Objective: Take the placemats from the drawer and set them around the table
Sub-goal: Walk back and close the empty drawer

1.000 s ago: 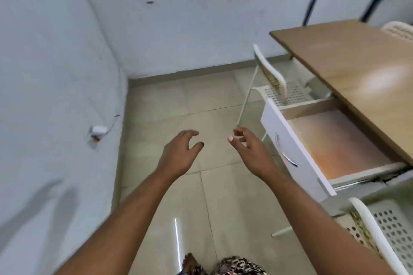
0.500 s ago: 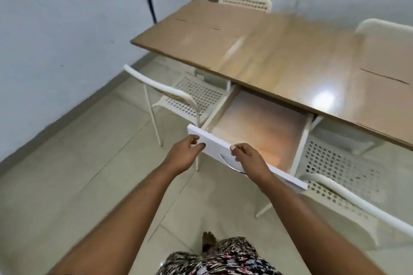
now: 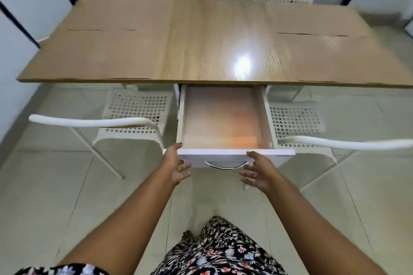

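With drawer [image 3: 225, 118] now squared up and showing nothing inside, left hand [image 3: 176, 166] and right hand [image 3: 257, 173] at its front, fingers loose, gripping nothing; placemats apparently already out.

Bare forearms; black floral-print garment [image 3: 219, 250] with white and red blossoms.

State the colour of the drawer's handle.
Shiny silver metal handle, on the white drawer front; head view.

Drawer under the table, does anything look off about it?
The drawer is pulled right out and shows only its bare bottom, no placemats. Both hands, left and right, are at its front panel. Nothing looks damaged or spilled.
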